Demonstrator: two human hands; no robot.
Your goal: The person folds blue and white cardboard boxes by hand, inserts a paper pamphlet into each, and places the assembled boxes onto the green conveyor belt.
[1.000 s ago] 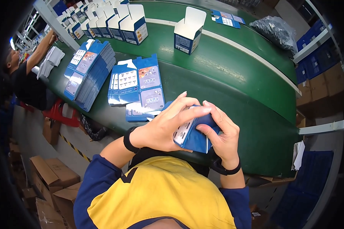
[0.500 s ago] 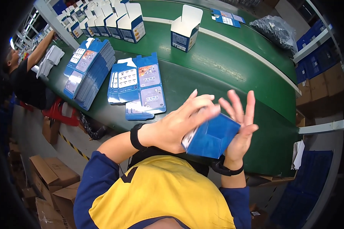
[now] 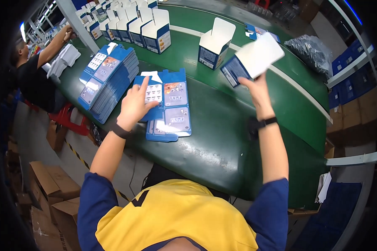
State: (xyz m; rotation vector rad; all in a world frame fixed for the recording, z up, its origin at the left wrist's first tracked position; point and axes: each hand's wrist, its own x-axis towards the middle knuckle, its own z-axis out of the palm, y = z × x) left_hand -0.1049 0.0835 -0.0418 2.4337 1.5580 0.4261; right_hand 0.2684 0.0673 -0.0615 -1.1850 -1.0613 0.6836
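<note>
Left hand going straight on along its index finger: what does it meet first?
Likely the open cardboard box at the row's right end, beyond the flat blue cartons under the left hand; it may brush their white flap first, as height is unclear.

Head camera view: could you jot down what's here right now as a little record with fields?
Left hand: spread over loose flat cartons, contact unclear
Right hand: holding a tilted blue-and-white box, slightly blurred
Beside that box: an upright open box
Upper left: rows of open boxes; a person in black
Left of left hand: carton stack
Upper right: plastic bag
</note>
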